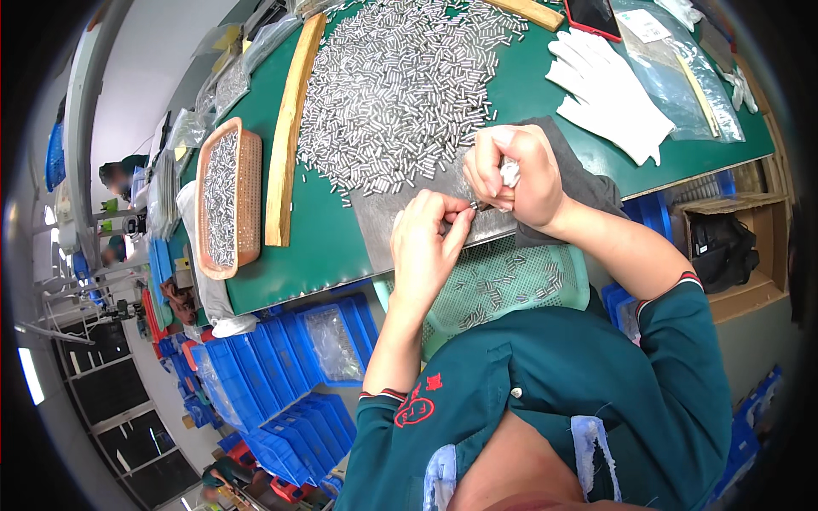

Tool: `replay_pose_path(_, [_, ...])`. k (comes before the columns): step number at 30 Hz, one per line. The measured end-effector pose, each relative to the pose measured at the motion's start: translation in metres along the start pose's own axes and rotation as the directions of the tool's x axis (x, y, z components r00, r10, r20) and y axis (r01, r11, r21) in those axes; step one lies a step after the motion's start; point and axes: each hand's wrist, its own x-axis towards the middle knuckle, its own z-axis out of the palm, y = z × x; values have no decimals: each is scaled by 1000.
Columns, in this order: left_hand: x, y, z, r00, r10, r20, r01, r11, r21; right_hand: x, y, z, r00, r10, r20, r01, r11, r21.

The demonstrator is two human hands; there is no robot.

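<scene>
Hands pinching small metal pins at the bench edge

Fingers of the left hand (430, 243) are drawn tight together, thumb against fingertips, nipping what looks like one small metal pin at the near edge of a grey metal sheet (383, 223). The right hand (515, 175) is curled almost into a fist just beside it, closed on a scrap of white material (what else it holds is too small to tell). The two hands nearly touch.

A broad heap of small metal pins (396, 81) covers the sheet and the green table (532, 89) beyond the hands. A green perforated basket (511, 285) sits below the table edge under the wrists, with a few pins in it. A dark cloth (584, 183) lies under the right wrist. To the left, a long wooden strip (290, 128) borders the heap, and an orange tray (228, 196) filled with pins stands past it. White gloves (609, 94) lie to the right. Blue bins (273, 383) are stacked lower left.
</scene>
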Motion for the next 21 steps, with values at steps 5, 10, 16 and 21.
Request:
replay_pose_path(5, [0,-1,1,1000,23,-8,-23,1000,-5,1,-1,-1,1000,-24,-16,24,1000,17])
replay_pose_path(10, [0,-3,1,1000,23,-13,-24,999,-25,1,0,0,998,-46,-37,47,999,12])
replay_pose_path(16, [1,-5,2,995,90,-39,-90,996,-12,0,1,1,996,-74,-44,74,997,2])
replay_pose_path(21, [-1,-3,2,998,57,-34,-58,998,-28,-1,2,3,997,-72,14,73,993,-92])
